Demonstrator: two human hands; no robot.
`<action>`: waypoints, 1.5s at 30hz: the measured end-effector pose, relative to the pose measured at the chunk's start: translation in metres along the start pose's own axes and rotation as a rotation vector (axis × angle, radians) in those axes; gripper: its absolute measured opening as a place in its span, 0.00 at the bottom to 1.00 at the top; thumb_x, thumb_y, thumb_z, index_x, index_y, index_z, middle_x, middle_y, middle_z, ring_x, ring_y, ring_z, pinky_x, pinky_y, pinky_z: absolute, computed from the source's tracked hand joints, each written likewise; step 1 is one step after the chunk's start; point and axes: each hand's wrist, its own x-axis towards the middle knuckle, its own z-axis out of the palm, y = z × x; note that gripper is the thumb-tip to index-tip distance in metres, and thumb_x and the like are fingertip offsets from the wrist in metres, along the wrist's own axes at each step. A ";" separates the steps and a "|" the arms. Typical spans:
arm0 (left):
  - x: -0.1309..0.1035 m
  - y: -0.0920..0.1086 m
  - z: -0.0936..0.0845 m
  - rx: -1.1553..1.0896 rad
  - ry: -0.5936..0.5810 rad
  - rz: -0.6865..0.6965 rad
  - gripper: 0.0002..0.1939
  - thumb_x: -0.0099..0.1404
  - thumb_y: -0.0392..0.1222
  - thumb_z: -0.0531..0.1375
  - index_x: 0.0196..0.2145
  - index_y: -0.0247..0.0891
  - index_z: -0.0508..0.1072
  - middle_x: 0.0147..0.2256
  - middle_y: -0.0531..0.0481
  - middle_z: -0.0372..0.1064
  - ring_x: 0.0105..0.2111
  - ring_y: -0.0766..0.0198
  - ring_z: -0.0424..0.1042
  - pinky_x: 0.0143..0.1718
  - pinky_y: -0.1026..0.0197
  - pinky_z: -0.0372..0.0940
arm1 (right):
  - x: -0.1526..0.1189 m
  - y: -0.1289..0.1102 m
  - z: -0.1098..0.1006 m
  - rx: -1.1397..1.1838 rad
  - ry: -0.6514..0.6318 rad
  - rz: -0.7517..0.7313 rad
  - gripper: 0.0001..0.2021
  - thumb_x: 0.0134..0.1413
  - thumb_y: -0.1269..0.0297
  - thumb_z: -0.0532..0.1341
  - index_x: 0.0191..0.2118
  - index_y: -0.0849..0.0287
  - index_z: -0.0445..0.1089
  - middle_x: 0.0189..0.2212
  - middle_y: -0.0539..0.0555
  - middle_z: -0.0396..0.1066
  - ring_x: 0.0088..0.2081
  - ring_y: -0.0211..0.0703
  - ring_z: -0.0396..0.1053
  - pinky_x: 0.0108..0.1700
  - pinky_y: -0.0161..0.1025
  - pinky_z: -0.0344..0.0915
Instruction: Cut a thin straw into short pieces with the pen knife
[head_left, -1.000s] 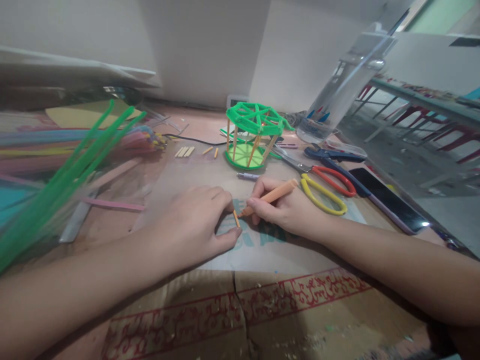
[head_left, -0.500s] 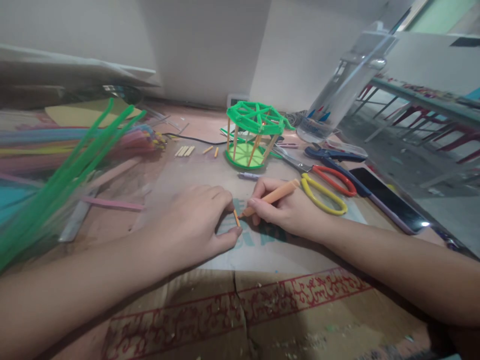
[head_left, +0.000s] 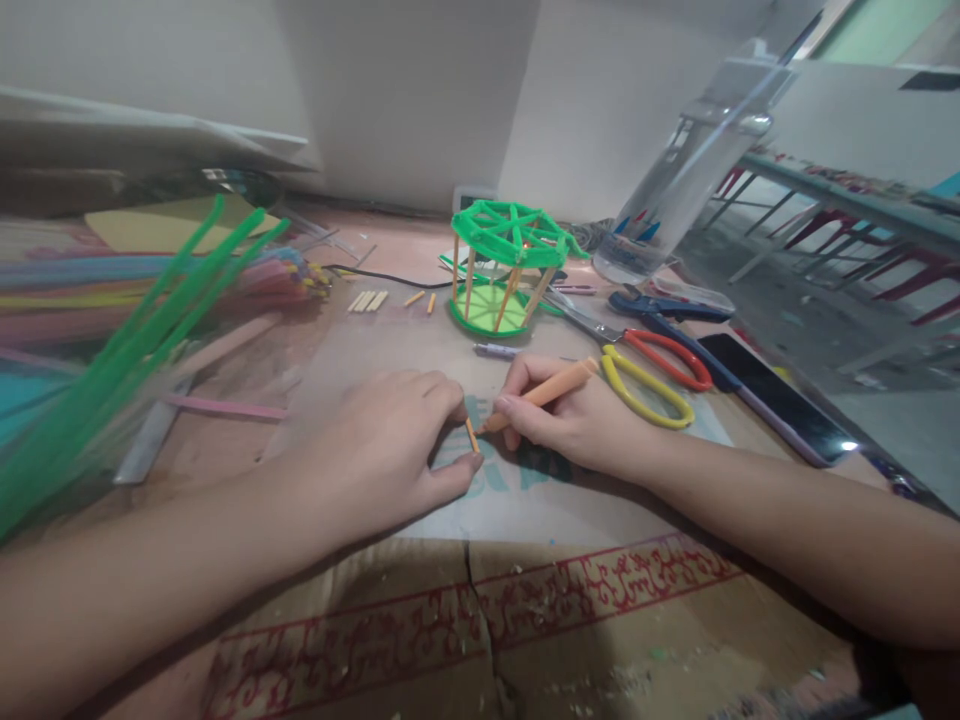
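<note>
Left hand (head_left: 397,430) nearly closed, pinching small stick (head_left: 472,436) end to end, we judge for steadiness, towards paper (head_left: 585,515)'s near edge; right hand (head_left: 581,425) closed round orange marker (head_left: 553,389), tip at stick.

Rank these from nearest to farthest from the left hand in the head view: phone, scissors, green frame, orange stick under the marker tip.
From the left hand:
1. Orange stick: between its fingertips.
2. Green frame: beyond the hand, slightly right.
3. Scissors: right of the frame.
4. Phone: far right.
</note>
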 end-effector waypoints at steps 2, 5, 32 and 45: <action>-0.001 0.000 0.000 0.017 0.002 0.000 0.11 0.67 0.50 0.60 0.32 0.42 0.67 0.32 0.48 0.69 0.31 0.53 0.67 0.33 0.52 0.57 | 0.000 0.000 0.000 0.017 -0.025 0.011 0.15 0.61 0.56 0.70 0.31 0.55 0.65 0.22 0.48 0.75 0.25 0.38 0.73 0.28 0.33 0.68; -0.004 0.000 0.000 0.032 0.013 0.007 0.10 0.67 0.50 0.60 0.33 0.42 0.67 0.32 0.48 0.68 0.31 0.53 0.67 0.33 0.52 0.56 | -0.001 -0.001 0.000 0.043 -0.063 0.012 0.16 0.60 0.57 0.71 0.31 0.56 0.64 0.21 0.48 0.75 0.25 0.38 0.74 0.28 0.33 0.69; -0.005 -0.002 -0.003 0.010 0.006 0.013 0.09 0.67 0.48 0.60 0.37 0.41 0.73 0.33 0.47 0.73 0.33 0.53 0.71 0.33 0.53 0.61 | -0.003 -0.002 0.000 -0.013 -0.043 0.011 0.16 0.61 0.55 0.70 0.32 0.56 0.66 0.24 0.50 0.78 0.26 0.39 0.74 0.29 0.34 0.68; -0.003 0.000 -0.003 -0.025 0.017 -0.013 0.07 0.65 0.46 0.62 0.35 0.40 0.74 0.31 0.48 0.72 0.31 0.53 0.70 0.32 0.54 0.60 | -0.002 -0.004 -0.002 0.002 -0.142 0.009 0.18 0.61 0.51 0.71 0.31 0.57 0.67 0.22 0.49 0.76 0.26 0.38 0.74 0.28 0.33 0.69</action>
